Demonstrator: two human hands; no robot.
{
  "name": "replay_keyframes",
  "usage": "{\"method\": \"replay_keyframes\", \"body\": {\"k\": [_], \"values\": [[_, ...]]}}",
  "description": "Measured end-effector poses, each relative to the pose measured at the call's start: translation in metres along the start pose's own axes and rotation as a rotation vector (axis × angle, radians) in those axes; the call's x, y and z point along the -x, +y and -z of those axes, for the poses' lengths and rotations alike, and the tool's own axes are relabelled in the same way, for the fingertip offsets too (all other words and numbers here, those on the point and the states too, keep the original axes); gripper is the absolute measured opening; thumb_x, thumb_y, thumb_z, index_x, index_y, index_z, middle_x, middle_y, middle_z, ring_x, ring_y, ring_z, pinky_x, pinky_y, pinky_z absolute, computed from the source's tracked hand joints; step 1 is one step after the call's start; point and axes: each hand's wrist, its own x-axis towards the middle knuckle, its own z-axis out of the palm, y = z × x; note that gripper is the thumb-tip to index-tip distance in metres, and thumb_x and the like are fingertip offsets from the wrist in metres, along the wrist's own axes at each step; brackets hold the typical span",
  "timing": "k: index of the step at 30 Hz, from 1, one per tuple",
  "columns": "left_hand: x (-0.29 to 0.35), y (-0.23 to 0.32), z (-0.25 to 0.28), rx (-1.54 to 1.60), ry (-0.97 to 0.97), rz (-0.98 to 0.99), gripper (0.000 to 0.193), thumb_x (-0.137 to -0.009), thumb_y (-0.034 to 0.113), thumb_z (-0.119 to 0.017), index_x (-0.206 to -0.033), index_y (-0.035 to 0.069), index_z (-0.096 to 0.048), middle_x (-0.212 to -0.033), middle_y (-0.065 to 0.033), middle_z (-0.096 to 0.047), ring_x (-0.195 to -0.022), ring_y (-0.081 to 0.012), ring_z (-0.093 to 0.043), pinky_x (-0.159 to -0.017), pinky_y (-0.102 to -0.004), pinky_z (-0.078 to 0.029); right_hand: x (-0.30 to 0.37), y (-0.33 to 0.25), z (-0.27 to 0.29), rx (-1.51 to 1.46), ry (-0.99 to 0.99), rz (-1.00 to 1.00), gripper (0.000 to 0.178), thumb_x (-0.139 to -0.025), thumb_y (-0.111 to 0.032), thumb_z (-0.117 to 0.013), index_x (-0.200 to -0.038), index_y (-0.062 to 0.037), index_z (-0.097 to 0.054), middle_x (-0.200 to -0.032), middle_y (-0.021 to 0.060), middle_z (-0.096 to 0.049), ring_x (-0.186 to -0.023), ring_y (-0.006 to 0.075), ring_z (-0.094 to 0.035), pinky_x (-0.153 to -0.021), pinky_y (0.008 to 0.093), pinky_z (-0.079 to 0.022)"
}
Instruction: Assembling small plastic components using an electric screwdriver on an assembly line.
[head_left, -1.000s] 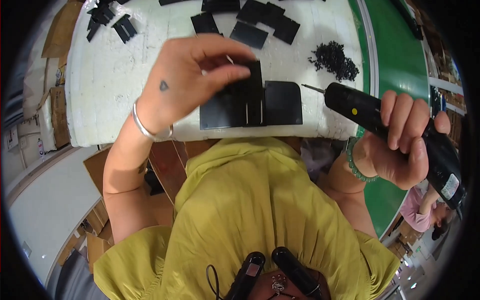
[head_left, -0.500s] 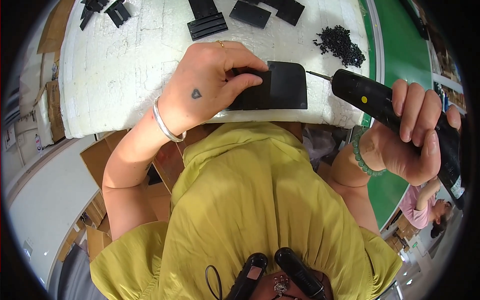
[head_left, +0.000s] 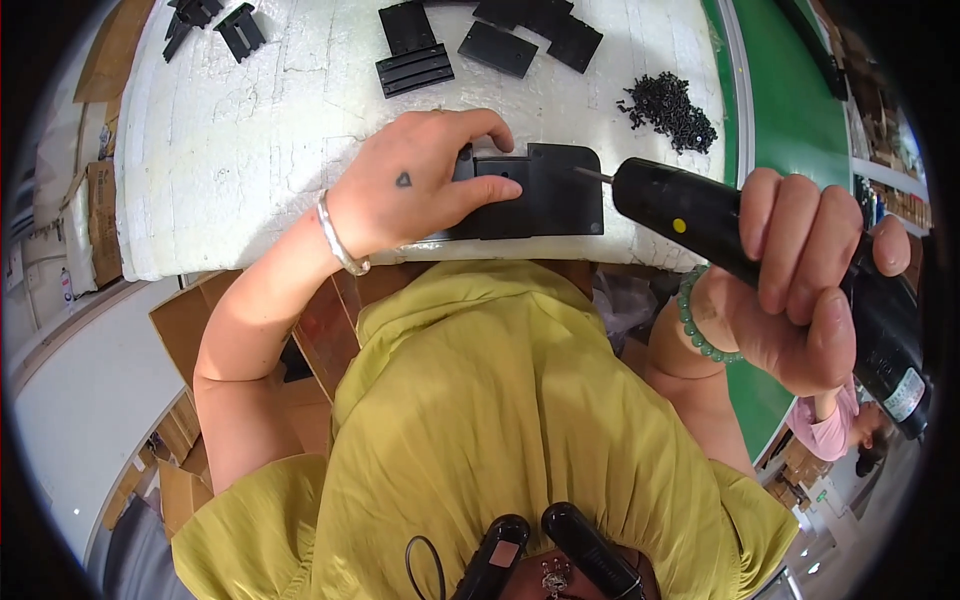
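A black plastic panel (head_left: 565,205) lies flat near the table's front edge, with a narrower black piece (head_left: 500,168) over its left part. My left hand (head_left: 415,185) grips the panel's left side; its thumb lies across the top and the forefinger is bent at the far edge. The other fingers are hidden beneath the hand. In my right hand (head_left: 800,270) is a black electric screwdriver (head_left: 680,205), fingers wrapped round its body. It points left, and its thin bit overlaps the panel's right part; whether the tip touches cannot be told.
A heap of small black screws (head_left: 670,112) sits beyond the screwdriver on the white padded tabletop (head_left: 270,150). More black plates (head_left: 497,50), a ribbed part (head_left: 415,70) and clip-like parts (head_left: 240,32) lie along the far side. At far right is a co-worker in a pink top (head_left: 828,430).
My right hand has brought the screwdriver left, so its bit is now over the panel. My left forefinger has lifted away from the thumb, showing more of the narrower piece.
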Motion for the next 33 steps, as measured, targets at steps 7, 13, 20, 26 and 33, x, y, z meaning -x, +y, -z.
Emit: {"method": "replay_keyframes", "body": {"k": [7,13,20,26,33], "values": [[-0.013,-0.006,-0.01,0.043,0.199,-0.188,0.029,-0.071,0.024,-0.071,-0.093,0.009,-0.06,-0.076,-0.0111,-0.059,-0.072,-0.0295,-0.055,-0.064,-0.037,-0.043,-0.005,0.008,-0.019,0.045,-0.038,-0.003,0.038,-0.075,-0.009,-0.053,-0.112,-0.0122,-0.043,-0.063,-0.0038,-0.043,-0.053,0.0076,-0.039,-0.059,0.0253,-0.033],[-0.015,-0.006,-0.009,0.136,0.044,-0.106,0.032,-0.069,0.016,-0.073,-0.097,0.006,-0.061,-0.085,-0.0127,-0.061,-0.074,-0.0292,-0.056,-0.069,-0.034,-0.045,-0.009,0.015,-0.019,0.071,-0.083,-0.035,0.039,-0.076,-0.008,-0.053,-0.113,-0.0117,-0.041,-0.063,-0.0027,-0.043,-0.052,0.0085,-0.04,-0.058,0.026,-0.035],[-0.016,-0.012,-0.013,0.111,0.069,-0.111,0.031,-0.069,0.018,-0.072,-0.096,0.008,-0.061,-0.086,-0.0118,-0.062,-0.082,-0.03,-0.056,-0.076,-0.0362,-0.043,-0.012,0.02,-0.03,0.111,-0.072,-0.121,0.037,-0.076,-0.007,-0.053,-0.11,-0.0115,-0.04,-0.063,-0.0014,-0.043,-0.05,0.0095,-0.041,-0.057,0.0269,-0.036],[-0.017,-0.013,-0.014,0.128,0.052,-0.084,0.03,-0.07,0.021,-0.071,-0.096,0.009,-0.061,-0.087,-0.011,-0.061,-0.087,-0.0296,-0.056,-0.078,-0.0373,-0.043,-0.025,0.022,-0.037,0.176,-0.163,-0.203,0.026,-0.075,-0.006,-0.054,-0.092,-0.012,-0.035,-0.063,0.0005,-0.043,-0.049,0.0111,-0.04,-0.055,0.0285,-0.036],[-0.018,-0.012,-0.017,0.159,0.085,-0.132,0.029,-0.071,0.022,-0.071,-0.095,0.01,-0.06,-0.091,-0.0098,-0.062,-0.091,-0.0291,-0.057,-0.079,-0.0382,-0.044,-0.027,0.023,-0.041,0.251,-0.167,-0.221,0.025,-0.075,-0.005,-0.056,-0.088,-0.0117,-0.035,-0.062,0.0012,-0.043,-0.048,0.0129,-0.04,-0.053,0.0288,-0.036]]}}
